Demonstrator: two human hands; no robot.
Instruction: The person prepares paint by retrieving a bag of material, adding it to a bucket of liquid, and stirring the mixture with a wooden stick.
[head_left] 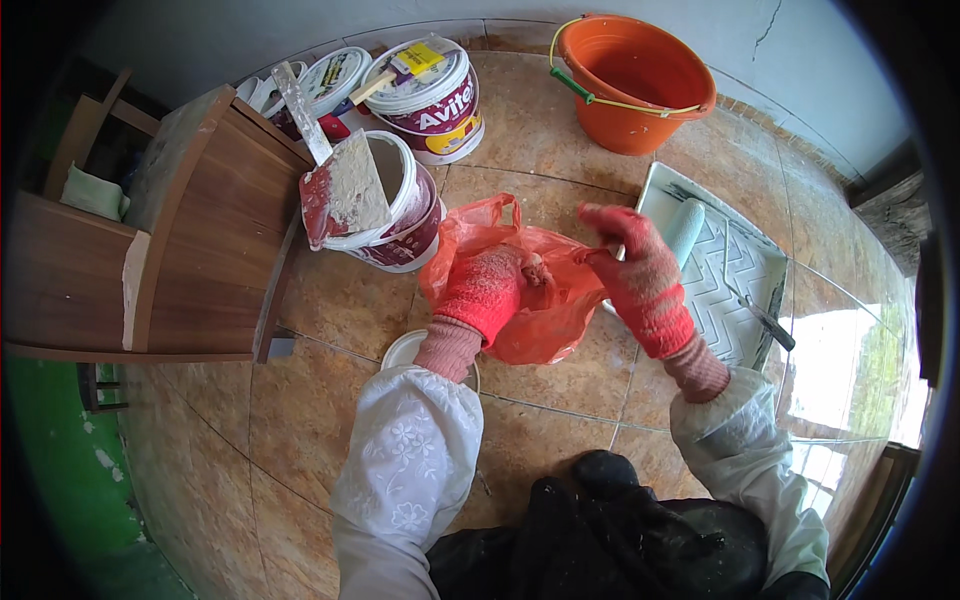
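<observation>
A thin red plastic bag hangs crumpled in front of me, above the tiled floor. My left hand, in a red knit glove dusted with white, is closed around its upper part. My right hand, gloved alike, is at the bag's right edge. The bag's film draws up to its thumb, while the upper fingers stick out above with a gap between. What lies inside the bag is hidden. Partly under my left wrist is a round white lid or tub.
A paint tray with a roller lies to the right. Behind it stands an orange bucket. At left, a wide scraper rests across an open paint bucket; a brush lies on a lidded one. Wooden furniture stands left.
</observation>
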